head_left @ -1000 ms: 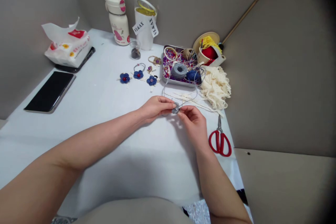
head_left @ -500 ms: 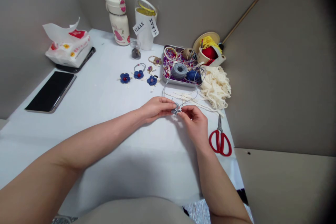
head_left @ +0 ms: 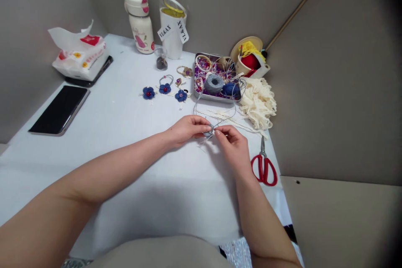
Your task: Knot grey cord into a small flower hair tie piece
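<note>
Between my hands is a small grey cord flower (head_left: 207, 133) with pale thread ends hanging below it. My left hand (head_left: 191, 130) pinches it from the left with thumb and fingers. On its right side, the closed fingertips of my right hand (head_left: 231, 140) meet at the cord by the flower; the exact grip is too small to make out. From there a loop of grey cord (head_left: 234, 111) runs up to the ball of grey cord (head_left: 214, 84) in the metal tray (head_left: 216, 99). Pale lace strips (head_left: 221, 116) lie just beyond my hands.
Red-handled scissors (head_left: 264, 170) lie right of my right hand, near the table edge. Cream lace (head_left: 259, 102) is heaped beside the tray. Several blue flowers (head_left: 165, 88) lie farther left. A phone (head_left: 59, 110), tissues (head_left: 82, 59) and a bottle (head_left: 141, 33) stand or lie beyond.
The grey flower has turned a little in my fingers, and its pale thread ends now hang lower left. My right fingertips have shifted slightly up along its right side.
</note>
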Tool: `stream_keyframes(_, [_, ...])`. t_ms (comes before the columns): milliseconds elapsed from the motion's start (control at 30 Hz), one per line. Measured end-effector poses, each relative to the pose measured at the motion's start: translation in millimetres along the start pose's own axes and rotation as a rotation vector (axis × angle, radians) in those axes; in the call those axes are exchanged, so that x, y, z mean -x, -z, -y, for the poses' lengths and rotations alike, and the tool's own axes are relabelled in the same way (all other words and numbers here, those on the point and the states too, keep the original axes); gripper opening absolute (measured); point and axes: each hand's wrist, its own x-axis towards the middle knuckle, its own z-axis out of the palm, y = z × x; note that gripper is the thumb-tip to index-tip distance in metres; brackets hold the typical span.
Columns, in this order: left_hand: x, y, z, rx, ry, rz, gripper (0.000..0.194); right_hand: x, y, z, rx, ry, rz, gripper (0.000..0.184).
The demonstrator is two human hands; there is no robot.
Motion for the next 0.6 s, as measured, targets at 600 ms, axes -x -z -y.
stream_keyframes(600, [2.3, -6.9, 5.6, -0.131, -0.066, -0.030, 0.028, 2.3, -8.2, -4.3, -0.036, -0.086, -0.028, 0.016])
